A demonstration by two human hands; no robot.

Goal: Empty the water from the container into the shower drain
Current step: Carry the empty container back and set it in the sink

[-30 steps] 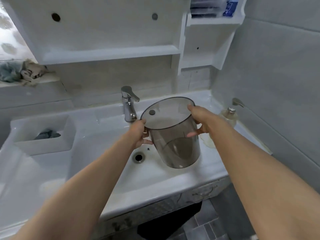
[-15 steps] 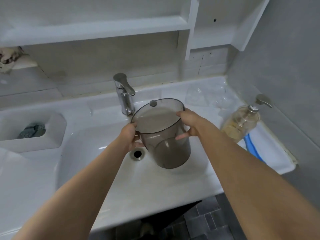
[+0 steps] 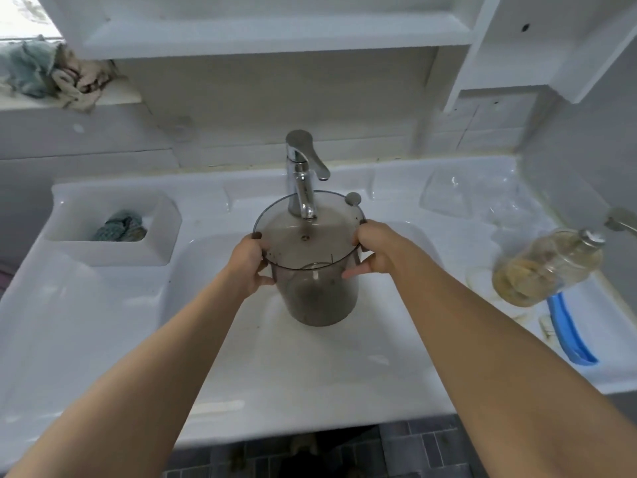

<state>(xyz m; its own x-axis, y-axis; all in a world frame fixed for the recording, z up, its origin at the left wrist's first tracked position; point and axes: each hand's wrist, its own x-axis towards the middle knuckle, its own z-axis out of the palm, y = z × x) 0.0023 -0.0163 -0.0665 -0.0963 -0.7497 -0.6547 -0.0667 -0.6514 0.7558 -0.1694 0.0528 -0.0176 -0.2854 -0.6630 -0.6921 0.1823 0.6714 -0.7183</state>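
Both hands grip the rim of the smoky container (image 3: 319,288) over the sink (image 3: 310,367): left hand (image 3: 249,262) on one side, right hand (image 3: 374,251) opposite, its mouth right under the faucet (image 3: 301,174) spout

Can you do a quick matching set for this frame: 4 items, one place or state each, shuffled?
Items:
1. container
2. faucet
3. soap bottle
4. blue-green cloth

Places or states:
A. lying in the white tray left of the basin
B. on the counter right of the basin
C. held at the rim by left hand and right hand
D. spout over the container's open top

Pairs: 1-C, 2-D, 3-B, 4-A
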